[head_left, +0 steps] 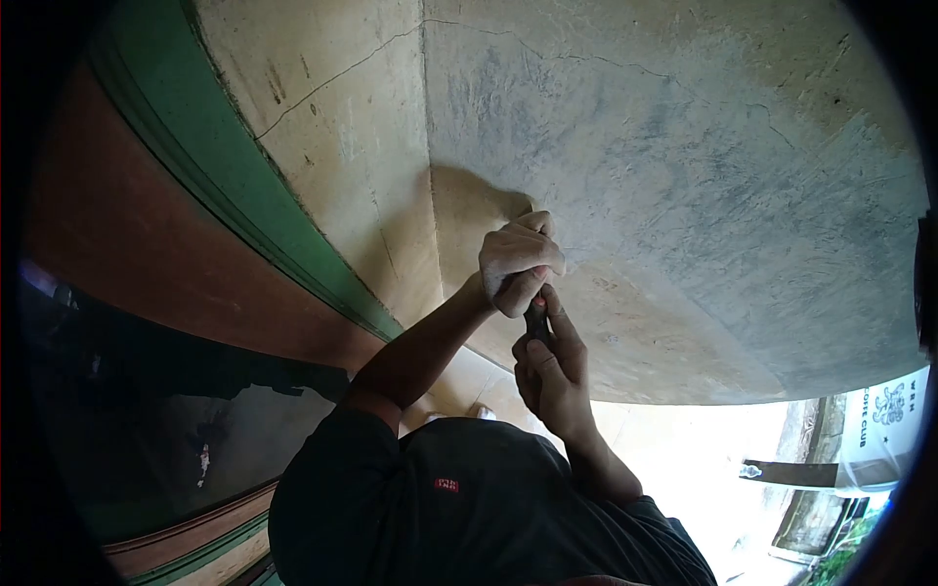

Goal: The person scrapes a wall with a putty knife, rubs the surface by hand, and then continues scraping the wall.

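Both hands are on one dark-handled tool [535, 322] held against the wall [635, 195]. My left hand [521, 262] wraps round its upper part, close to the wall's inner corner. Lower down, my right hand [557, 376] grips the handle, with the thumb laid along it. The tool's far end is mostly hidden behind my left fingers, so its shape cannot be made out. Rough grey-blue patches cover much of the wall around and right of the hands, with smoother beige below them.
At the left, a green frame [254, 210] borders a reddish-brown panel [176, 254] and dark glass [244, 430]. A thin crack runs across the upper wall. At the lower right hangs a white printed banner [887, 420]. Feet [484, 412] show on the floor below.
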Demonstrator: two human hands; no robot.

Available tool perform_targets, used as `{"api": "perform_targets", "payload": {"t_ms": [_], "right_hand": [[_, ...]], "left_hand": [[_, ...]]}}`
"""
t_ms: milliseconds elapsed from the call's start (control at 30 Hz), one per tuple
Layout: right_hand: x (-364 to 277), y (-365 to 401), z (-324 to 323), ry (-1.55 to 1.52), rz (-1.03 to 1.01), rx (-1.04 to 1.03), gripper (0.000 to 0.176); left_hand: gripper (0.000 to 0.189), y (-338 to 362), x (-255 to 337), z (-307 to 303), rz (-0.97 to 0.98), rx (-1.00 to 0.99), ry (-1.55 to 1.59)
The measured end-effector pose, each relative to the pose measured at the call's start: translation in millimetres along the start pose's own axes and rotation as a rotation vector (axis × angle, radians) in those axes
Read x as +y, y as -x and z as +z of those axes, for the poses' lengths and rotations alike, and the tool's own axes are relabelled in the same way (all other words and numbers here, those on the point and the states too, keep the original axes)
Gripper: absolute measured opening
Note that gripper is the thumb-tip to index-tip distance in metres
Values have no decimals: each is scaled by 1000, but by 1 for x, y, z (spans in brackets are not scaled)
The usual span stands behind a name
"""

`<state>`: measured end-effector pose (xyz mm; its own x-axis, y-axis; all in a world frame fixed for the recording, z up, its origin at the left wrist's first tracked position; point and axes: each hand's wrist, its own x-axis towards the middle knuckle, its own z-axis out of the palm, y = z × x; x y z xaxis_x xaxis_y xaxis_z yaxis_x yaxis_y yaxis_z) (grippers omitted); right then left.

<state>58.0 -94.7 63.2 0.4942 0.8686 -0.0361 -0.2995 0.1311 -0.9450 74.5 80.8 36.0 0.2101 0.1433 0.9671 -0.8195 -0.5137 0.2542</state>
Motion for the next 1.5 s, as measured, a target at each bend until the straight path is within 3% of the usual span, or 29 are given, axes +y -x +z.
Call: {"api": "perform_targets", "payload": {"t_ms": [67,200,333,533,600,700,767,800,867,933,967,1000,1067,1100,1267,1333,1400,1467,1500], "right_hand": [[2,-3,7,39,-40,31,52],[29,-26,-22,-63,-66,-74,47],[20,-37,-3,12,-109,61,42],[19,-40,-16,-5,-31,-36,42],[36,-24,-31,277,9,27,41],[44,5,-35,110,31,92,31],[44,14,-33,53,-30,131,30],[45,19,-30,2,-86,155,30],[47,26,-21,-23,-133,152,26],[83,15,-16,257,-470,294,24],[79,19,-15,35,-314,173,27],[81,19,-16,32,-324,195,27],[100,13,-21,106,-252,227,30],[114,7,-24,210,-163,304,35],[109,-3,-23,272,-140,214,39],[85,-5,-15,759,-336,187,42],[61,-7,-8,848,-437,297,33],[38,-7,-4,839,-195,473,26],[37,-11,-3,893,-508,574,22]], "left_hand": [[16,1,-1,-3,-43,11,82],[8,-10,0,-1,74,-48,-217],[6,-19,-5,-17,57,-74,-243],[19,-13,-4,-20,71,-46,-321],[21,9,8,-1,-78,78,-95],[24,41,48,19,-309,399,186],[28,66,76,18,-594,563,225],[28,83,86,21,-612,536,246],[36,108,105,25,-1156,339,194],[50,119,120,38,-1239,253,301],[60,125,124,33,-1359,233,513],[60,129,123,33,-1365,209,523],[62,129,120,35,-1321,382,694],[62,127,115,27,-1232,171,564],[56,132,106,15,-1187,273,452],[53,131,107,4,-1083,343,326],[51,108,110,-2,-1052,367,155],[49,86,110,-15,-1029,400,-17],[47,76,109,-20,-1034,450,-32]]}}
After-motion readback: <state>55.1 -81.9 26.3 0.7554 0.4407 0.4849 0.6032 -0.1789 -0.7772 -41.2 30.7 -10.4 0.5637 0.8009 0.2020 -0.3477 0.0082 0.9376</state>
